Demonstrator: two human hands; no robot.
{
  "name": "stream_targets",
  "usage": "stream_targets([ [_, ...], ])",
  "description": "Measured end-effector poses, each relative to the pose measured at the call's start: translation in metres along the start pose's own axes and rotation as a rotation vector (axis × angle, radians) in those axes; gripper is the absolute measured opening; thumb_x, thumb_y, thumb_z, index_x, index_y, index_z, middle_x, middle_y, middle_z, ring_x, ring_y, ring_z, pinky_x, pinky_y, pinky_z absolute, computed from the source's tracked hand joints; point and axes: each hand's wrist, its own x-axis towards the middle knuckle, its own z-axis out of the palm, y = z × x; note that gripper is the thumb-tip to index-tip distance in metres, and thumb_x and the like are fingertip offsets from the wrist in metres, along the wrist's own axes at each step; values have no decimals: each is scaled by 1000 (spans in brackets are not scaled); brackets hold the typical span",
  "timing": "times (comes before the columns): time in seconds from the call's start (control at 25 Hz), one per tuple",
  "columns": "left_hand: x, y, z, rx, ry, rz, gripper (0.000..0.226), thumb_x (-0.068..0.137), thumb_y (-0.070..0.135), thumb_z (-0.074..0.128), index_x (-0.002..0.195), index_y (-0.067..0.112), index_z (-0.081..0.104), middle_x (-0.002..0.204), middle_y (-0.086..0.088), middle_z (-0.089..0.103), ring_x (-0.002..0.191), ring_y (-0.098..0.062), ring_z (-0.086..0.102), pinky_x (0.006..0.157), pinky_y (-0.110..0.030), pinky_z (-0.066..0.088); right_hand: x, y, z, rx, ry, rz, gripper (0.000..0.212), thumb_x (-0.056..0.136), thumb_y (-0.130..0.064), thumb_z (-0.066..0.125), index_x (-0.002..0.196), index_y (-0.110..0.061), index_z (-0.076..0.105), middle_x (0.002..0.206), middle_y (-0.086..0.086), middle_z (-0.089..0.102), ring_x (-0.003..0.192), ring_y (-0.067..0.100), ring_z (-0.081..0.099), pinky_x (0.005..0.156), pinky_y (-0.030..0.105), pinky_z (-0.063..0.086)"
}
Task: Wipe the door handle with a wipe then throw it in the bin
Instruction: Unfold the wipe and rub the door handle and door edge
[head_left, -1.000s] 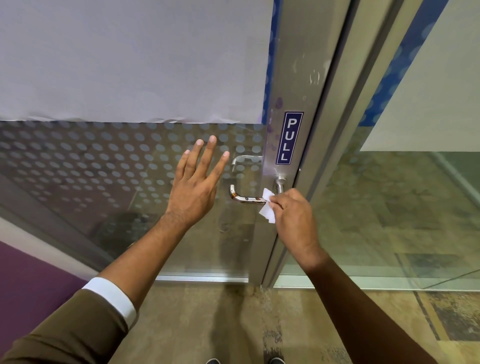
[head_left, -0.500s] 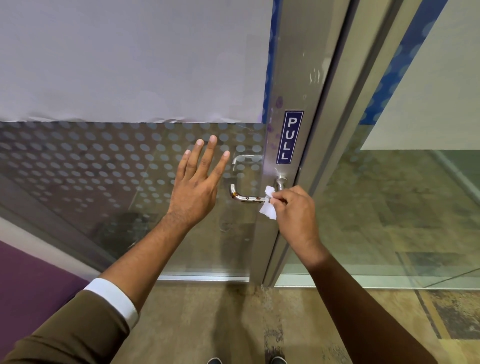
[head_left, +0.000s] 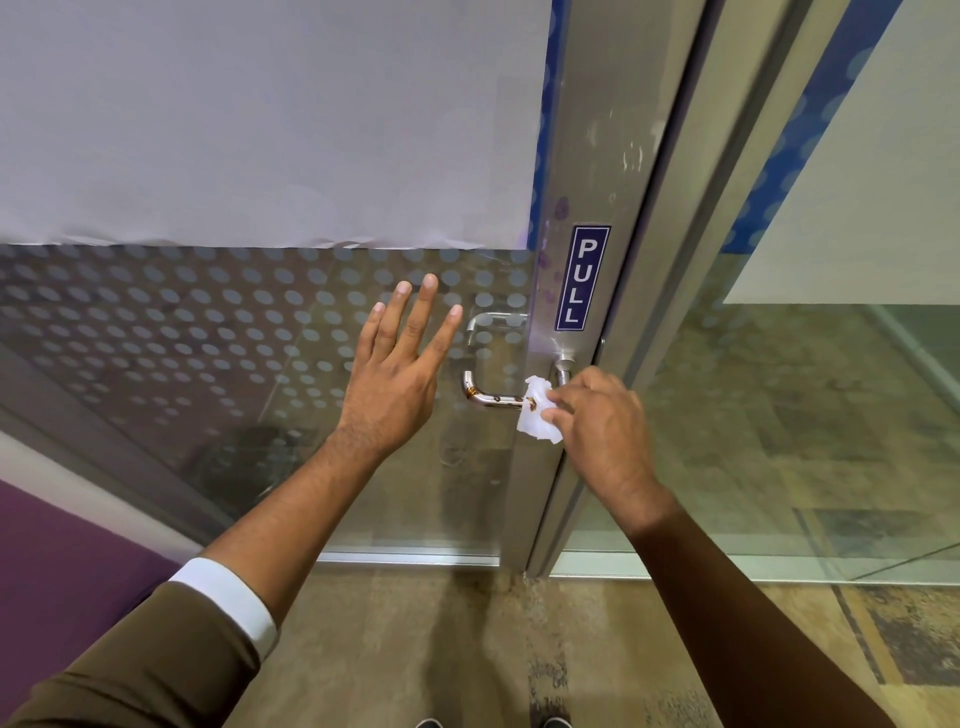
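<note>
A silver metal door handle (head_left: 488, 396) with brown smears sticks out from the steel door stile (head_left: 587, 156), just below a blue PULL sign (head_left: 582, 278). My right hand (head_left: 605, 423) pinches a small white wipe (head_left: 535, 413) against the right part of the handle's bar; the wipe shows a brown mark. My left hand (head_left: 400, 374) lies flat against the dotted glass pane to the left of the handle, fingers spread, holding nothing. No bin is in view.
The glass door (head_left: 234, 338) has a frosted sheet on its upper part and a dot pattern below. A second handle (head_left: 493, 319) shows through the glass behind. A fixed glass panel (head_left: 805, 415) stands to the right. Brown floor lies below, with shoe tips at the frame's bottom edge.
My right hand and the wipe have shifted slightly along the handle bar, staying at its right end. The left hand has stayed on the glass.
</note>
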Motion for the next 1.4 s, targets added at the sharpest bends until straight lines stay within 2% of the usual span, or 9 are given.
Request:
stream_targets([
  [0.16, 0, 2, -1, 5, 10, -1, 96, 88, 0, 74, 171, 20, 31, 181, -17, 8, 167, -39, 11, 136, -51, 6, -2, -16, 5, -118, 48, -133, 12, 82, -30, 88, 90, -25, 80, 107, -10, 72, 95, 21, 64, 82, 34, 35],
  [0.28, 1, 1, -3, -2, -1, 6, 98, 86, -1, 76, 170, 19, 31, 181, -15, 4, 167, -40, 11, 135, -50, 4, 5, -21, -1, -195, 27, -131, 15, 82, -39, 86, 82, -30, 73, 86, -12, 73, 87, 19, 62, 78, 36, 21],
  [0.44, 1, 0, -6, 8, -21, 6, 99, 85, -2, 78, 170, 19, 32, 181, -16, 5, 167, -40, 12, 135, -49, 1, -1, -20, -3, -219, 54, -119, 18, 85, -40, 83, 101, -36, 75, 91, -13, 73, 94, 21, 60, 81, 40, 21],
  [0.6, 2, 0, -7, 7, -36, 10, 98, 87, -1, 77, 170, 19, 31, 181, -17, 7, 167, -40, 10, 135, -50, 1, 6, -38, 0, -282, 67, -196, 12, 84, -41, 82, 91, -31, 80, 92, -9, 64, 93, 23, 56, 79, 38, 17],
  [0.76, 0, 0, -6, 11, -37, 12, 98, 87, -1, 75, 171, 19, 29, 181, -15, -1, 168, -39, 7, 135, -50, 0, 5, -32, -1, -289, 82, -207, 11, 91, -45, 77, 101, -40, 77, 87, -14, 64, 94, 18, 54, 81, 38, 18],
  [0.92, 1, -1, -5, 17, -31, 14, 97, 87, -3, 74, 171, 20, 29, 181, -13, -3, 168, -39, 8, 135, -49, 1, 2, -18, -6, -307, -27, -285, 43, 81, -40, 87, 121, -43, 71, 100, -14, 62, 101, 19, 57, 85, 40, 21],
  [1.04, 0, -3, -5, 15, -30, 20, 97, 87, -5, 71, 171, 19, 29, 181, -14, -1, 168, -39, 9, 135, -49, 1, 10, -24, -6, -414, -54, -320, 35, 80, -30, 88, 109, -41, 73, 92, -13, 60, 97, 19, 54, 82, 39, 21],
  [1.16, 0, -4, -7, 25, -25, 32, 97, 86, -8, 69, 171, 19, 30, 181, -17, 8, 167, -39, 12, 135, -51, 9, 18, -44, 2, -358, -31, -344, 14, 85, -41, 84, 94, -33, 77, 88, -11, 61, 96, 21, 55, 83, 41, 22],
  [1.4, -1, -7, -6, 32, -22, 50, 99, 84, -8, 69, 171, 20, 31, 181, -15, 10, 167, -38, 12, 135, -50, 9, 6, -33, 3, -274, 64, -193, 16, 82, -41, 85, 98, -39, 81, 94, -13, 64, 97, 21, 57, 82, 39, 20],
])
